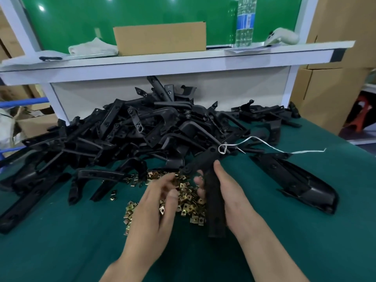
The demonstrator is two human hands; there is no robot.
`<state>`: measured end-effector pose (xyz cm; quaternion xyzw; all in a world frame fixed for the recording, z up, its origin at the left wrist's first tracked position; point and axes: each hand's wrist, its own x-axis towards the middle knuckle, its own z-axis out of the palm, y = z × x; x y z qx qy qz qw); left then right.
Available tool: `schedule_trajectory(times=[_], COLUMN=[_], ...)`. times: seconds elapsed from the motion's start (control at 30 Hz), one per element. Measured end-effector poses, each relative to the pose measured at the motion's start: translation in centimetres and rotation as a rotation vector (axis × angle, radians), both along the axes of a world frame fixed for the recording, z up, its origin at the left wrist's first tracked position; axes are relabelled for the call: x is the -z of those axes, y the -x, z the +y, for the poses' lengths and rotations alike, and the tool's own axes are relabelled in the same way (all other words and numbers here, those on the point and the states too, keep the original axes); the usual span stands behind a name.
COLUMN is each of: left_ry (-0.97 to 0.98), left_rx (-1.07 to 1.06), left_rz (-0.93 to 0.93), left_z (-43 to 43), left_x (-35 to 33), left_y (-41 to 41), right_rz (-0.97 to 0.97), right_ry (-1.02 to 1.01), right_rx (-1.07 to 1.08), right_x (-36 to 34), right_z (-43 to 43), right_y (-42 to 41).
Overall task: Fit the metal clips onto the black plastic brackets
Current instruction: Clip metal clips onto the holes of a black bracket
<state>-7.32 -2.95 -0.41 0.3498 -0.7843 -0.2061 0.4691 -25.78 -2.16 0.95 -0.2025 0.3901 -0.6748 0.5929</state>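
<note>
At lower centre the right hand [230, 192] grips a long black bracket [215, 212], probably stiff and light and best held mid-length. The left hand [156, 200] curls over small, likely slippery metal clips [189, 203] on the counter [61, 251]; the blur hides any pinch.

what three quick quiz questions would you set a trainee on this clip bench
1. True or false: the right hand grips a black bracket.
2. The metal clips lie: A in a bowl, B loose on the green table, C in a bag.
3. What colour is the string draped over the bracket pile?
Key: 1 true; 2 B; 3 white.
</note>
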Motion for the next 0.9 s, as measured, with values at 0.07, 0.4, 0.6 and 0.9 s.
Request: schedule_trajectory(times=[0.07,0.4,0.6,0.9], left_ry=[-0.14,-0.446,-0.543,-0.162], left_rx=[-0.03,0.03,0.128,-0.081], left_rz=[0.089,0.353,0.447,-0.234], left_z=[-0.3,0.5,0.7,-0.3], left_x=[-0.2,-1.4,-1.8,-0.4], left_y=[0.0,1.4,1.2,-0.3], right_rz=[0.165,1.234,1.857,2.225], right_ry=[0.05,0.066,0.104,-0.098], right_rx=[-0.074,-0.024,0.209,0.343], right_x=[-0.7,-1.0,0.1,1.2], right_z=[0.5,2.1,2.0,2.1], right_y=[-0.1,0.0,-2.0,1.1])
